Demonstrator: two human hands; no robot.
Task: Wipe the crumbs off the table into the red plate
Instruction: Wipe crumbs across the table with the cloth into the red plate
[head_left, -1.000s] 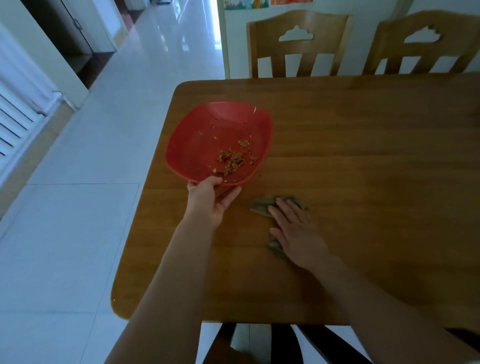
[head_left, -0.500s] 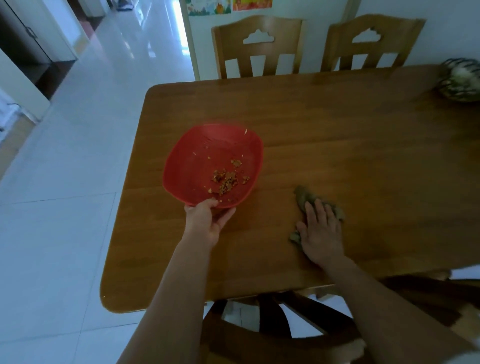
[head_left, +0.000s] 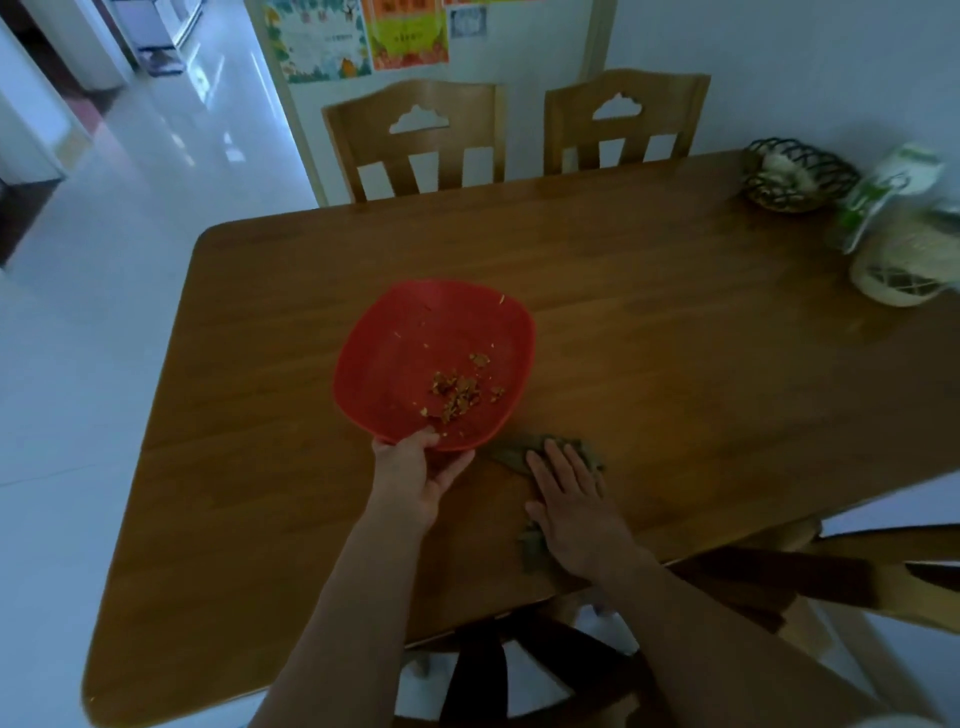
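A red plate (head_left: 405, 332) rests on the wooden table (head_left: 649, 322), tilted slightly toward me. A heap of brown crumbs (head_left: 457, 395) lies in its near half. My left hand (head_left: 421, 473) grips the plate's near rim, thumb on top and fingers below. Just right of the plate, a dull green cloth (head_left: 511, 454) lies flat on the table. My right hand (head_left: 571, 504) presses down on the cloth with fingers spread and pointing away from me. Most of the cloth is hidden under that hand.
Two wooden chairs (head_left: 415, 140) stand at the far side. A dark wire basket (head_left: 795, 174), a green-and-white packet (head_left: 883, 202) and a pale woven holder (head_left: 904, 265) sit at the table's far right. A chair back (head_left: 857, 577) is near my right arm. White tiled floor lies left.
The view has pulled back and shifted right, showing more of the table. My right hand and the cloth slid left, back toward the plate. My left hand keeps its grip on the rim.
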